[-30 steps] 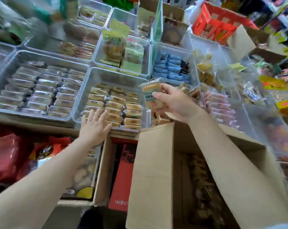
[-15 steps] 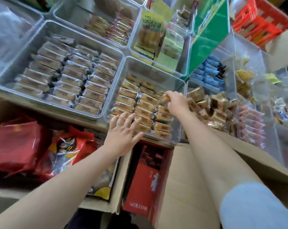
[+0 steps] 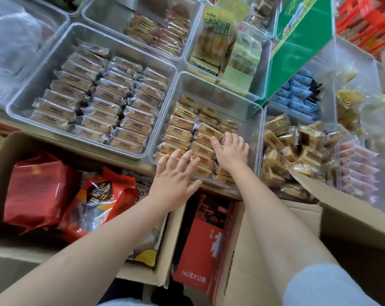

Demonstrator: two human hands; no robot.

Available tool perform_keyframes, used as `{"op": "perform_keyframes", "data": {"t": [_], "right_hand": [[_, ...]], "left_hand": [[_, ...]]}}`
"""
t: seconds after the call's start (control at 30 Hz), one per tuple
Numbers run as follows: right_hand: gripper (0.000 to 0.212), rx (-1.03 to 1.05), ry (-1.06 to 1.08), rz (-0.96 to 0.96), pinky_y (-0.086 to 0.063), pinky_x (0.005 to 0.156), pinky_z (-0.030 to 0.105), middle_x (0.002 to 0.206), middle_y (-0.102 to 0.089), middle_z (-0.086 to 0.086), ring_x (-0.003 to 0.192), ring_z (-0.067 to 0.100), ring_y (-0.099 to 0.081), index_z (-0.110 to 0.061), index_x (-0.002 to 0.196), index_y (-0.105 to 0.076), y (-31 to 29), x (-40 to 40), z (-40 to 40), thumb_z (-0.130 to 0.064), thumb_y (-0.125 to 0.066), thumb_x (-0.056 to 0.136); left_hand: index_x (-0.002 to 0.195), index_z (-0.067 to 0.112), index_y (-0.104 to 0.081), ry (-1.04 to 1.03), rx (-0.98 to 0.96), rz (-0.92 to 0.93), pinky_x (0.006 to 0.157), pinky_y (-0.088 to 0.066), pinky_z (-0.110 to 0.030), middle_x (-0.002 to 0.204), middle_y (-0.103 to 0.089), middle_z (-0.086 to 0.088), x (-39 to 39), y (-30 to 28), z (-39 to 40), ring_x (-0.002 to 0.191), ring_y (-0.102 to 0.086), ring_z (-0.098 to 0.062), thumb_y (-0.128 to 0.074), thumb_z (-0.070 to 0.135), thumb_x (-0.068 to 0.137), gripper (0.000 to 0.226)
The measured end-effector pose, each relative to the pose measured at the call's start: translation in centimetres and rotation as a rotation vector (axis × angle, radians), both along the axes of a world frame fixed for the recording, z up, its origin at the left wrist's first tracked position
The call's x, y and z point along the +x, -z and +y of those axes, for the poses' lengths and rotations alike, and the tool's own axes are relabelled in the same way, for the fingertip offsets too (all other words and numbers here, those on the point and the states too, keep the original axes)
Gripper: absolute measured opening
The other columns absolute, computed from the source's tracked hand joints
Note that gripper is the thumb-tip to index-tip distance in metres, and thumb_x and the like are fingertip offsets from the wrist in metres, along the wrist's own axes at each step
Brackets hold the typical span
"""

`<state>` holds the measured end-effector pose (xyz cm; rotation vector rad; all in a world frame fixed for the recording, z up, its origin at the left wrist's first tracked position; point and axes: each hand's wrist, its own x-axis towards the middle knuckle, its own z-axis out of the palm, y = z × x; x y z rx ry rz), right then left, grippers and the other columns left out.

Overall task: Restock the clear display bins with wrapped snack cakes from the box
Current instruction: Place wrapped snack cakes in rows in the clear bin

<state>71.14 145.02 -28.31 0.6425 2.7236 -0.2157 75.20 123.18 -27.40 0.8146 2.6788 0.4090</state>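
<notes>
The biggest thing in front of the person is the open cardboard box (image 3: 332, 219) at lower right, its flap lifted toward the shelf, and its inside does not show from here; above it the clear bin (image 3: 256, 127) that is being filled sits in the middle of the shelf, with a larger bin of longer wrapped bars (image 3: 92, 102) just to its left and a bin of jumbled square cakes (image 3: 295, 146) just to its right. A second ago the right hand (image 3: 232, 151) was held up above the bin pinching one wrapped snack cake; half a second ago it had dropped to the rows inside, and now it lies flat among them, so that cake has evidently gone into the bin and one more piece of the restock is done. The snack cakes (image 3: 182, 129) fill the bin's left and middle columns in tidy rows, while the far right strip along the wall looks thinner, so there is room for more from the box. The right hand reaches in with its wrist low over the near rim, fingers bent down onto the top of a cake (image 3: 209, 131) in the middle column; whether they pinch it or only press it into line I cannot tell. The left hand (image 3: 176, 171) has stayed at the near rim throughout, fingers spread and straight, resting on the front row of cakes and holding nothing, as if steadying the rows
</notes>
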Motion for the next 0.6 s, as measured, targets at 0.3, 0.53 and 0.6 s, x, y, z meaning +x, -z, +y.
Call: {"op": "perform_keyframes", "data": {"t": [0.3,0.53,0.6], "right_hand": [[0.058,-0.343,-0.036,-0.003,-0.037,0.112,0.046,0.149,-0.046,0.004,0.138,0.025,-0.043,-0.017,0.146,-0.044,-9.8,2.9,-0.2,-0.053,-0.041,0.101],[0.029,-0.811,0.093,0.491,-0.054,0.059,0.031,0.076,-0.071,0.009,0.067,0.023,-0.067,-0.01,0.084,-0.069,-24.5,18.8,5.7,-0.021,-0.051,0.103],[0.036,-0.818,0.243,0.565,-0.051,0.056,0.032,0.063,-0.065,0.014,0.058,0.026,-0.062,-0.009,0.07,-0.063,-24.4,23.2,9.0,-0.022,-0.05,0.101]], "left_hand": [[0.154,0.039,-0.028,-0.026,-0.042,-0.122,0.121,0.005,-0.044,0.166,-0.015,0.006,-0.1,-2.2,0.1,0.153,0.0,-0.021,-0.039,0.062,0.098,0.062],[0.149,0.015,-0.045,-0.195,0.308,-0.2,0.125,-0.01,-0.049,0.165,-0.022,-0.014,6.0,-9.0,7.2,0.154,-0.009,-0.03,-0.059,0.039,0.097,0.059],[0.142,0.021,-0.052,-0.103,0.576,-0.245,0.124,-0.016,-0.046,0.162,-0.028,-0.006,11.1,-12.7,10.1,0.151,-0.017,-0.021,-0.062,0.03,0.096,0.048]]}}
